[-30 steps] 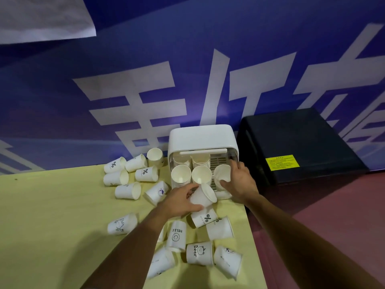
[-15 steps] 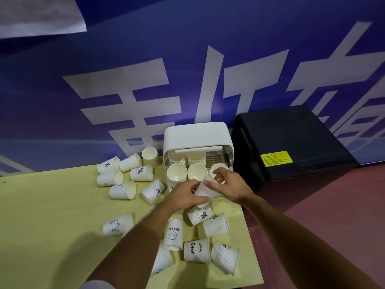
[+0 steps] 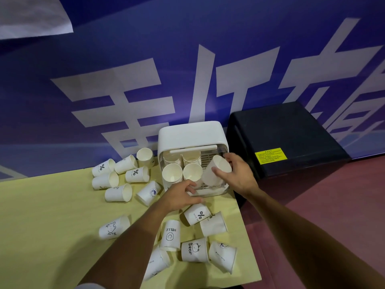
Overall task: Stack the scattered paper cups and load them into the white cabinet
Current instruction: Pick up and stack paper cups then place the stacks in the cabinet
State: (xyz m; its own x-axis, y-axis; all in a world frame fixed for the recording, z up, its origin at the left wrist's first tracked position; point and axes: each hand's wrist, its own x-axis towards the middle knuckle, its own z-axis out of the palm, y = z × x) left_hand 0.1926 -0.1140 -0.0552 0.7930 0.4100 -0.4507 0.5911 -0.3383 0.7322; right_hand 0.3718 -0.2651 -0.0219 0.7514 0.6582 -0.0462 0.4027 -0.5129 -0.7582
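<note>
Cup [image 3: 208, 178] now between right fingers [image 3: 233, 160]

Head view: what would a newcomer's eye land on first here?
The right hand grips a paper cup at the open front of the white cabinet, which holds cup stacks; the left hand hovers by its base. Many loose cups lie tipped over on the yellow table, left of and in front of the cabinet. Behind, a blue banner with huge white characters fills the wall.
</note>
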